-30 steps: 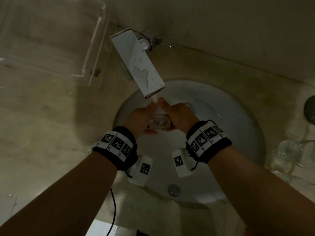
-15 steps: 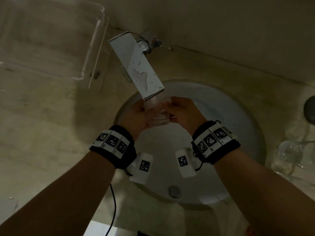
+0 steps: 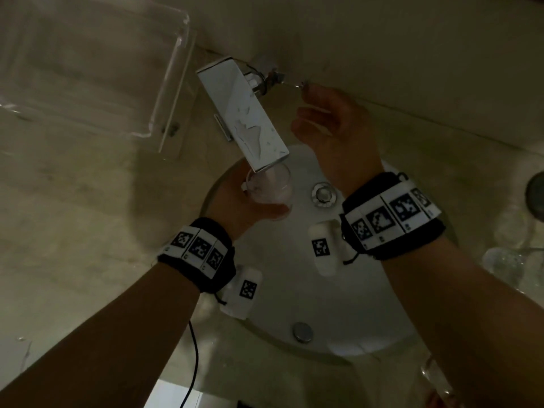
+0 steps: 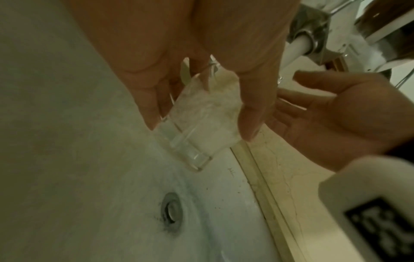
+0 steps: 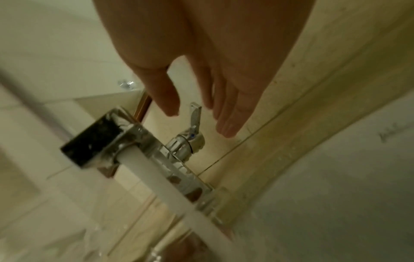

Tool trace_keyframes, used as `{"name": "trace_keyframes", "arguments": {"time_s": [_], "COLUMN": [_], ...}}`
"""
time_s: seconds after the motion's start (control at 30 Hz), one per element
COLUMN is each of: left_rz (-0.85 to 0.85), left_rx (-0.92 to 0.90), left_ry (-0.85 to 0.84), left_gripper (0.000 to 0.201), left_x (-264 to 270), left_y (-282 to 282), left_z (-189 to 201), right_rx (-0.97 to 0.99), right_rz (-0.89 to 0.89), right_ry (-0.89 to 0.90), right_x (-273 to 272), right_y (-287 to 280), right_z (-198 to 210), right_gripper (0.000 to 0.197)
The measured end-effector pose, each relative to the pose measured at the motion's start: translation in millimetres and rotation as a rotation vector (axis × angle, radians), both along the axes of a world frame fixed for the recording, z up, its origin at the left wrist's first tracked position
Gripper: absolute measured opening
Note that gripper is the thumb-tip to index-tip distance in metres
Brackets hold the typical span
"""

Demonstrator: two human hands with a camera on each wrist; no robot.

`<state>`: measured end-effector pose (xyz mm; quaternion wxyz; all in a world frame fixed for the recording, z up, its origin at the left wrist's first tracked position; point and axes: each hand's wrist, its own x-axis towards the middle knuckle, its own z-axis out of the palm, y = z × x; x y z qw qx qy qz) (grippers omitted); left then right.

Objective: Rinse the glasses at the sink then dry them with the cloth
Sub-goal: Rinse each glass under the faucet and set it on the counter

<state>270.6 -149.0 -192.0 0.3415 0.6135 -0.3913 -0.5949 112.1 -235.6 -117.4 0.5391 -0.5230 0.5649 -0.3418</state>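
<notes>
My left hand (image 3: 235, 201) grips the glass (image 3: 269, 184) under the faucet spout (image 3: 244, 125), over the sink (image 3: 368, 304). My right hand (image 3: 332, 128), fingers relaxed, hovers near the lever (image 5: 194, 117), touching nothing. More glasses (image 3: 506, 260) crowd the right counter.

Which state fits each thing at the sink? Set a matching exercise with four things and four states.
Things:
1. left hand
2. right hand
3. glass
4. drain

States:
A. open, reaching toward the tap lever
B. under the spout, filling with water
C. uncovered in the white basin
D. wrapped round the glass

Pairs: 1-D, 2-A, 3-B, 4-C
</notes>
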Motion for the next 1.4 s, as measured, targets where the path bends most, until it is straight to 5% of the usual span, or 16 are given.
{"name": "trace_keyframes", "arguments": {"time_s": [0.2,0.37,0.5,0.73,1.0,1.2,1.3,1.4], "left_rz": [0.059,0.057,0.101,0.061,-0.086,-0.288,-0.428,-0.556], "left_rx": [0.029,0.171,0.368,0.572,0.534,0.434,0.289,0.132], "left_ry": [-0.046,-0.136,-0.022,-0.076,-0.093,-0.04,-0.072,-0.098], "left_gripper": [0.083,0.061,0.035,0.061,0.059,0.056,0.064,0.045], "left_x": [1,-1,-9,-18,-34,-70,-92,-113], "left_y": [7,11,12,13,17,29,43,58], "left_z": [-4,-1,6,22,34,41,44,49], "right_rx": [0.0,-0.059,-0.109,-0.063,0.118,0.036,0.008,0.009], "right_rz": [-0.023,-0.031,0.016,0.16,0.023,-0.147,-0.253,-0.342], "right_ry": [-0.094,-0.036,0.027,0.09,0.225,0.291,0.33,0.346], "right_x": [2,1,3,-4,-26,-74,-101,-131], "right_y": [1,-4,3,26,82,132,163,199], "right_z": [4,7,7,10,9,30,46,59], "right_gripper": [0.059,0.029,0.02,0.048,0.044,0.033,0.03,0.027]}}
